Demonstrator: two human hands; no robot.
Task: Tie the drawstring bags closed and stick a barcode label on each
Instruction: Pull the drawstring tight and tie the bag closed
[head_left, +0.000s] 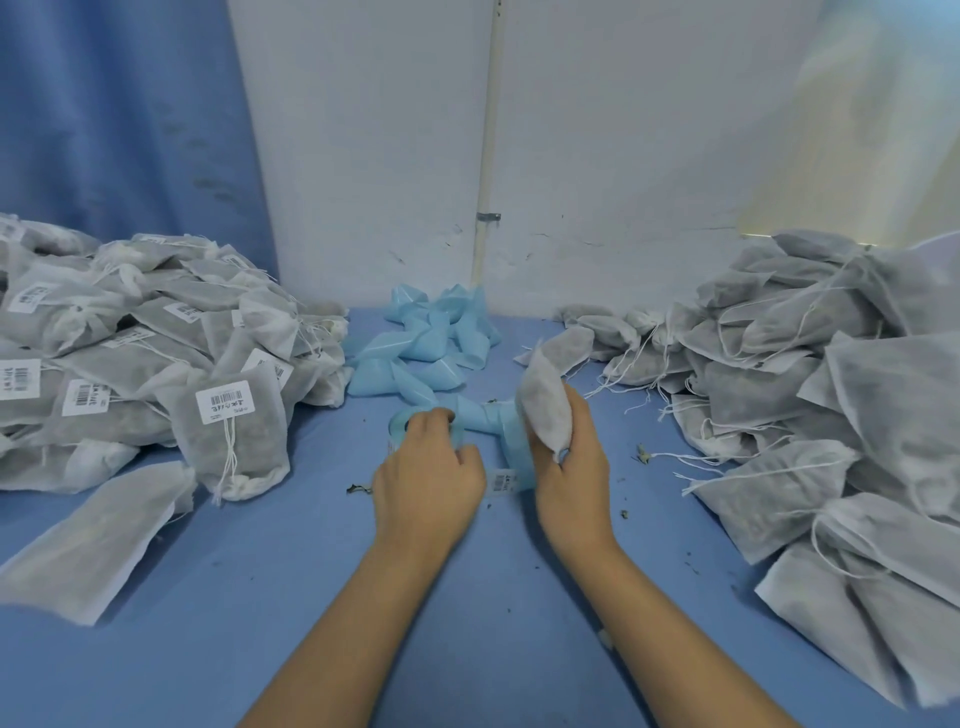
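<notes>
My right hand (571, 467) grips a white non-woven drawstring bag (545, 400) filled with dark material, held upright above the blue table. My left hand (428, 470) rests curled on a roll of blue label backing (402, 421). A barcode label (505, 480) on the blue strip lies between my two hands. On the left is a pile of bags with barcode labels (130, 358). A heap of bags without labels (810, 395), their strings loose, fills the right side.
Used blue backing strip (426, 343) lies crumpled at the back centre against the white wall. One flat bag (93, 535) lies alone at the front left. Small dark crumbs (641, 454) are scattered on the blue table (467, 597).
</notes>
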